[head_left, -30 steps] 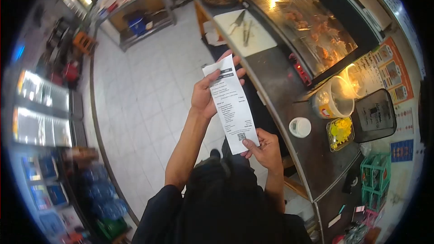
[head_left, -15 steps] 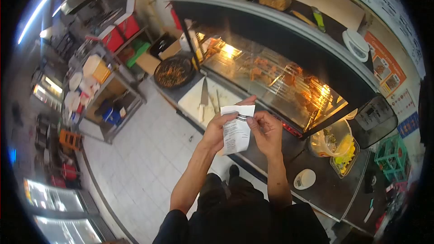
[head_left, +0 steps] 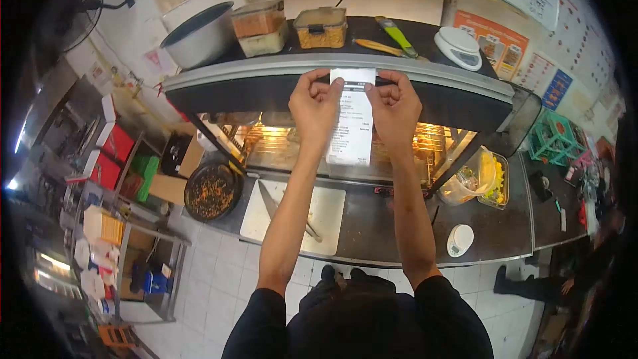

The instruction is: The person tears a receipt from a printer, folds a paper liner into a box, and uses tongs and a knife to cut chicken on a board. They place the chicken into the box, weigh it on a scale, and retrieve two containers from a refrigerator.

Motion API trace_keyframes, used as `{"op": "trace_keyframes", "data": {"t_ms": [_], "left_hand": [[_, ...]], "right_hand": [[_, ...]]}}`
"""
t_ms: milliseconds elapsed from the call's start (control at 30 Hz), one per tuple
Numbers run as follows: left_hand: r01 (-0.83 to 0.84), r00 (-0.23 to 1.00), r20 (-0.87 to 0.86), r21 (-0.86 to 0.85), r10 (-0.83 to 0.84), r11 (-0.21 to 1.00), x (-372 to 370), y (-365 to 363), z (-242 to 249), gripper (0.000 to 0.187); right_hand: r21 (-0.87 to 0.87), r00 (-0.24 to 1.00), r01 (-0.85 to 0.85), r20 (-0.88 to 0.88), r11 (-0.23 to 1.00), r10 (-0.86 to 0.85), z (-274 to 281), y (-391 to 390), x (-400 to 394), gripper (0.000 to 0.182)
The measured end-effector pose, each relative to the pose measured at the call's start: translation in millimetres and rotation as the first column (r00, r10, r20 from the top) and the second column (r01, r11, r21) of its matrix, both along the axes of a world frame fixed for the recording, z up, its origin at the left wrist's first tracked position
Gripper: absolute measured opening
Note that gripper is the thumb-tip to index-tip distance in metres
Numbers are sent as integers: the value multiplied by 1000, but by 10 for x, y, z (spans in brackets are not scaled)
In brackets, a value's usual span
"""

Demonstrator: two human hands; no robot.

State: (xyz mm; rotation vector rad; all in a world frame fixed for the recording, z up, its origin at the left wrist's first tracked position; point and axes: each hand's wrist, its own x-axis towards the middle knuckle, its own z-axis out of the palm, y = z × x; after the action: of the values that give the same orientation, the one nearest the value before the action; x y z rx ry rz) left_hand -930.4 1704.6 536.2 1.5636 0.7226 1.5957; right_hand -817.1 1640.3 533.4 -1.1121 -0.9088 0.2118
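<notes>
A printed paper receipt (head_left: pixel 351 129) hangs upright in front of the food warmer's dark top panel. My left hand (head_left: pixel 314 108) pinches its upper left edge between thumb and fingers. On the opposite edge, my right hand (head_left: pixel 397 108) grips it the same way. Both arms reach forward over the counter. Behind the paper stands the lit glass food warmer (head_left: pixel 272 146), partly covered by my hands and arms. Below my left forearm lies a white cutting board (head_left: pixel 325 219) with a knife (head_left: pixel 267 199) and what look like tongs (head_left: pixel 312 231) on it.
A dark pan of chopped food (head_left: pixel 212 191) sits left of the board. Tubs (head_left: pixel 321 26), a large pot (head_left: pixel 198 34) and a white scale (head_left: pixel 458 46) stand on the warmer. Another scale (head_left: pixel 460 239) is on the counter. At right shows another person's leg (head_left: pixel 531 280).
Both hands have raised the receipt from over the cutting board to the warmer's top edge, pulling it flat. My view has turned and tilted up toward the warmer.
</notes>
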Motion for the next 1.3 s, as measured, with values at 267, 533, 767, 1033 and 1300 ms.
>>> {"op": "trace_keyframes", "data": {"t_ms": [267, 533, 767, 1033, 1300], "left_hand": [[85, 996, -23, 4, -85, 996, -18, 174, -92, 12], [100, 991, -81, -30, -102, 995, -40, 249, -43, 14], [31, 983, -182, 29, -26, 999, -29, 333, 33, 19], [-95, 994, -46, 64, 98, 993, -80, 288, -87, 25], [297, 950, -24, -229, -310, 927, -370, -489, -1258, 27]], "right_hand": [[8, 999, 47, 9, 999, -47, -54, 58, -2, 14], [9, 999, 25, -37, 1000, -25, -67, 31, 7, 16], [-56, 957, 234, 187, 971, -220, 38, 98, 88, 17], [-95, 915, 305, 305, 947, -264, 93, 106, 42, 15], [-88, 896, 312, 358, 946, -262, 96, 88, 55, 15]]}}
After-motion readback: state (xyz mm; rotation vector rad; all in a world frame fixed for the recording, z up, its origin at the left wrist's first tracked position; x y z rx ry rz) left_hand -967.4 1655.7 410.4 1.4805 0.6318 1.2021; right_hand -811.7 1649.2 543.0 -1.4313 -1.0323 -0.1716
